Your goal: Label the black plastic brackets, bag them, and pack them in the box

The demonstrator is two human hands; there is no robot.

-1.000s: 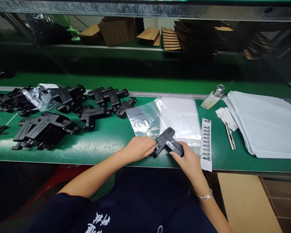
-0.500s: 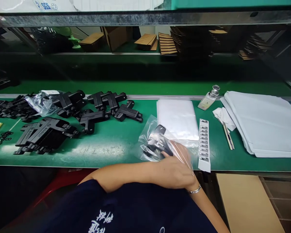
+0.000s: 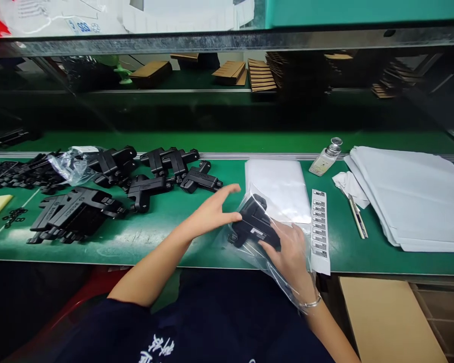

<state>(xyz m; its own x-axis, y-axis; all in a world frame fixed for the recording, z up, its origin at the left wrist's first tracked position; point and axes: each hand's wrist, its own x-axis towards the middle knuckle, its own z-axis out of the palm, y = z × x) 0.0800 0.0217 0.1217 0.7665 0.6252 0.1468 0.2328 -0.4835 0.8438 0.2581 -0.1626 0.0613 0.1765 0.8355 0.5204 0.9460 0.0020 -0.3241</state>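
A black plastic part (image 3: 254, 223) lies inside a clear plastic bag (image 3: 278, 267) near the front edge of the green bench. My right hand (image 3: 289, 252) is inside the bag up to the wrist, its fingers closed on the black part. My left hand (image 3: 215, 210) rests at the bag's left side with fingers stretched out, thumb touching the bag by the part. A stack of clear bags (image 3: 278, 187) lies just behind.
Several black plastic parts (image 3: 162, 169) and a larger black pile (image 3: 73, 214) lie at the left. A strip of labels (image 3: 319, 227), a small bottle (image 3: 327, 156), a pen (image 3: 357, 214), a cloth and a stack of white sheets (image 3: 412, 194) lie at the right. A cardboard box (image 3: 386, 320) stands below.
The black part has gone from bare on the bench into the clear bag. My left hand has pulled back to the left and opened; my right hand now sits inside the bag.
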